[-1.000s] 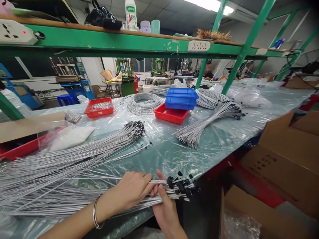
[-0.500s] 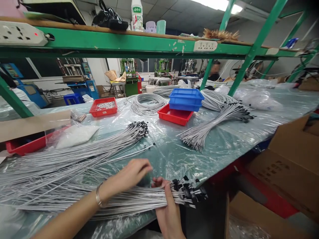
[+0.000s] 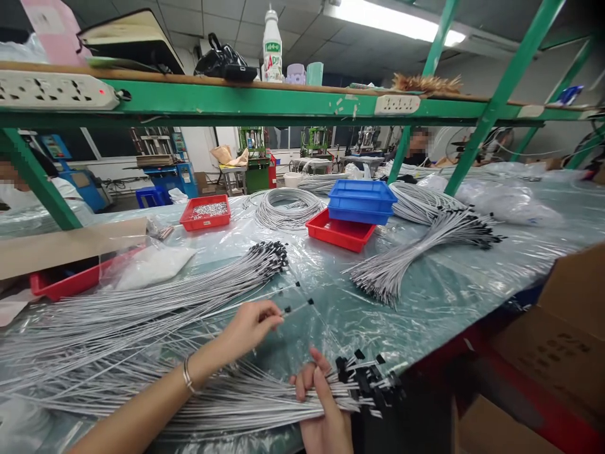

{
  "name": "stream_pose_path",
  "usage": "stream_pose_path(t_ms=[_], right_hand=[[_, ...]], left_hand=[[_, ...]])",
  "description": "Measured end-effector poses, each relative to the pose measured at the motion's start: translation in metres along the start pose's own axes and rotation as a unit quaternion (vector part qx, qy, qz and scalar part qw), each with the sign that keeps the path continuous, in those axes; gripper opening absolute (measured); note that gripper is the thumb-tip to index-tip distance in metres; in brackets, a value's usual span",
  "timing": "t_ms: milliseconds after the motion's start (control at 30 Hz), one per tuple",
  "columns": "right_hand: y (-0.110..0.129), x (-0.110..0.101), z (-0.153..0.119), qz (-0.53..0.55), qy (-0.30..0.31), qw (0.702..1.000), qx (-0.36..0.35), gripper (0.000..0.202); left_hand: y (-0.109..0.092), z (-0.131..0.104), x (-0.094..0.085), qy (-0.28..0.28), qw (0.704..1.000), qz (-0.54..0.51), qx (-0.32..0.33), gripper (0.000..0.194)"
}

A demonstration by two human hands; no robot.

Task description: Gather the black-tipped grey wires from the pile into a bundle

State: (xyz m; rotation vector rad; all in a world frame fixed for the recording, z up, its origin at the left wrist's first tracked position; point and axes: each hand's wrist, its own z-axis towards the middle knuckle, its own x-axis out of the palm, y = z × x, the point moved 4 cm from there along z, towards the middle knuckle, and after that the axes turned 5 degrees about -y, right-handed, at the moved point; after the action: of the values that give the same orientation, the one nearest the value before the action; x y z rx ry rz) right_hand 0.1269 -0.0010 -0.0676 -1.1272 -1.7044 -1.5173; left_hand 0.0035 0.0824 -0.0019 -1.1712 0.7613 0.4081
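My left hand [image 3: 253,325], with a bracelet on the wrist, is closed in a pinch above the table. A thin grey cable [image 3: 299,307] with a black end piece sticks out past its fingertips. My right hand [image 3: 324,400] is wrapped around a thick bundle of grey cables [image 3: 265,403] near its black-tipped ends [image 3: 371,384], at the table's front edge. Behind my left hand lies another cable bundle [image 3: 203,277], its black ends pointing right. Another cable lies loose alongside it.
A third cable bundle [image 3: 420,249] lies on the right, near stacked blue trays [image 3: 362,202] and a red tray [image 3: 338,233]. Farther back are a cable coil [image 3: 288,208] and a red tray of small metal parts [image 3: 205,224]. A green shelf beam [image 3: 265,104] crosses above; cardboard boxes [image 3: 558,340] stand right.
A black-tipped cable now shows at my left fingertips, where none was plain before. My left hand sits farther from the held bundle. The view has tilted up slightly; my right hand keeps its hold.
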Motion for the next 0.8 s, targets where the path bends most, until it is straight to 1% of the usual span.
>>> stream_pose_path(t_ms=[33,67,133,167,200,233,267,300,333,367,400,433,467,533,600,633,700,733,800], right_hand=[[0.0,-0.003,0.001,-0.008,-0.005,1.0,0.003,0.034],[-0.001,-0.007,0.001,-0.012,-0.009,1.0,0.013,0.037],[-0.005,-0.017,0.002,-0.01,-0.024,0.999,0.048,0.036],[-0.007,-0.021,0.003,-0.004,-0.033,0.997,0.065,0.034],[-0.009,-0.025,0.003,0.004,-0.04,0.996,0.081,0.032],[-0.01,-0.026,0.002,0.012,-0.046,0.995,0.088,0.03],[-0.01,-0.027,0.002,0.018,-0.054,0.995,0.083,0.029],[-0.009,-0.026,0.003,0.023,-0.063,0.995,0.069,0.028],[-0.008,-0.024,0.003,0.025,-0.072,0.996,0.053,0.027],[-0.007,-0.021,0.004,0.026,-0.079,0.995,0.05,0.027],[-0.007,-0.019,0.005,0.029,-0.081,0.995,0.053,0.027],[-0.006,-0.016,0.007,0.036,-0.078,0.995,0.059,0.027],[-0.006,-0.013,0.009,0.042,-0.066,0.994,0.074,0.028],[-0.004,-0.008,0.013,0.064,-0.036,0.993,0.091,0.027],[0.0,-0.005,0.017,0.082,-0.026,0.993,0.078,0.022],[0.001,-0.005,0.018,0.082,-0.033,0.993,0.078,0.022],[0.003,-0.004,0.019,0.059,-0.061,0.994,0.068,0.028],[0.004,-0.003,0.019,0.037,-0.07,0.995,0.062,0.034],[0.006,-0.003,0.02,0.002,-0.074,0.996,0.045,0.043]], left_hand=[[-0.013,-0.009,0.005,0.013,0.999,-0.033,0.005,0.021],[-0.027,-0.018,0.01,0.033,0.998,-0.043,0.024,0.02],[-0.055,-0.035,0.019,0.078,0.992,-0.008,0.096,0.019],[-0.066,-0.04,0.022,0.1,0.986,0.021,0.132,0.02],[-0.074,-0.043,0.023,0.122,0.978,0.05,0.162,0.021],[-0.077,-0.043,0.021,0.139,0.971,0.078,0.18,0.02],[-0.075,-0.04,0.018,0.151,0.966,0.098,0.186,0.019],[-0.069,-0.033,0.014,0.156,0.965,0.112,0.18,0.02],[-0.058,-0.023,0.008,0.145,0.967,0.132,0.161,0.023],[-0.044,-0.011,0.002,0.116,0.972,0.156,0.134,0.027],[-0.026,0.002,-0.005,0.061,0.974,0.197,0.093,0.031],[-0.008,0.013,-0.011,-0.004,0.964,0.26,0.051,0.029],[0.01,0.022,-0.014,-0.035,0.957,0.287,0.027,0.024],[0.038,0.034,-0.012,-0.055,0.947,0.315,0.001,0.023],[0.054,0.037,-0.007,-0.046,0.949,0.312,0.003,0.02],[0.055,0.036,-0.006,-0.041,0.952,0.304,0.007,0.018],[0.046,0.028,-0.003,-0.031,0.96,0.277,0.018,0.02],[0.036,0.022,-0.002,-0.028,0.968,0.249,0.025,0.022],[0.009,0.005,0.001,-0.015,0.982,0.186,0.04,0.024]])
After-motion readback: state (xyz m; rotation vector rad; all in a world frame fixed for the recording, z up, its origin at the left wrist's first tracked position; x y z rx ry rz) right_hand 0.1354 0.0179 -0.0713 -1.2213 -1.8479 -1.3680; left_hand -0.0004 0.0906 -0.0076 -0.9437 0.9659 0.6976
